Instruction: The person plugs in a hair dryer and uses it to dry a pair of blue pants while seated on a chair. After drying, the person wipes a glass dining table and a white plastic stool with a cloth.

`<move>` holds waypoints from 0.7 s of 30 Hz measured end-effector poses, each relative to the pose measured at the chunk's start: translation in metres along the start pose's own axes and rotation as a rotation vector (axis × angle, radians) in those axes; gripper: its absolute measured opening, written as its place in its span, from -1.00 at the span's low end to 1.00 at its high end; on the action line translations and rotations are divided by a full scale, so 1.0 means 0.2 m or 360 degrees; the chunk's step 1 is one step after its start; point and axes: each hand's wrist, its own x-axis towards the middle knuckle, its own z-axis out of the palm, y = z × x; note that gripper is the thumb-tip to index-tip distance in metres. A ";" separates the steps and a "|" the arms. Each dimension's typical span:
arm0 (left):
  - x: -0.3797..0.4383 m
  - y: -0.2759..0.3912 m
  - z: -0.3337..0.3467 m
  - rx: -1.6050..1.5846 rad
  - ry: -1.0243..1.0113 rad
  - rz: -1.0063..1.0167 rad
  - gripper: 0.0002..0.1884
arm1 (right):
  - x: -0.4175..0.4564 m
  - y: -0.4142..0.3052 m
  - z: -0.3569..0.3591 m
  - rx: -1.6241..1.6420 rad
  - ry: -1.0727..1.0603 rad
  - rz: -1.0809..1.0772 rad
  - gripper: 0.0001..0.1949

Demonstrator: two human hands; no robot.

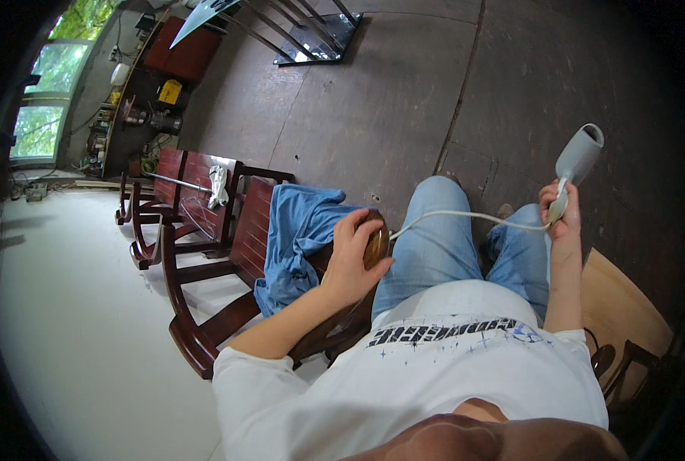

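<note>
My right hand (pixel 562 214) is closed around the handle of a pale hair dryer (pixel 580 154). Its barrel points up and away, showing a dark round opening at the far end. From the handle a white cord (pixel 463 214) runs left over my jeans and goes out of sight beside a glossy brown wooden armrest (pixel 377 245). My left hand (pixel 354 253) curls over the rounded end of that armrest, fingers spread along it and thumb on the near side. A blue cloth (pixel 302 236) is draped just beyond my left wrist.
Dark red wooden chairs (pixel 204 190) stand in a row on the left, one bearing a white cloth (pixel 218 186) and a metal rod. A glass-topped stand with metal posts (pixel 311 37) is ahead. At right lies a light wooden board (pixel 625 305). Tools crowd a shelf by the window.
</note>
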 end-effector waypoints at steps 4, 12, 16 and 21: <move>0.00 0.06 -0.03 -0.0004 -0.0103 -0.0104 -0.38 | 0.12 0.08 -0.01 -0.0045 0.0144 0.0104 -0.86; -0.07 0.11 -0.06 -0.0002 -0.0214 -0.0271 -0.44 | 0.43 0.17 0.19 0.0130 0.0253 0.0277 -0.87; -0.08 0.09 -0.05 0.0092 -0.0260 -0.0332 -0.56 | 0.58 0.20 0.36 0.0220 0.0231 0.0323 -0.87; -0.14 0.12 -0.09 0.0107 -0.0312 -0.0363 -0.65 | 0.51 0.21 0.40 0.0269 0.0398 0.0359 -0.85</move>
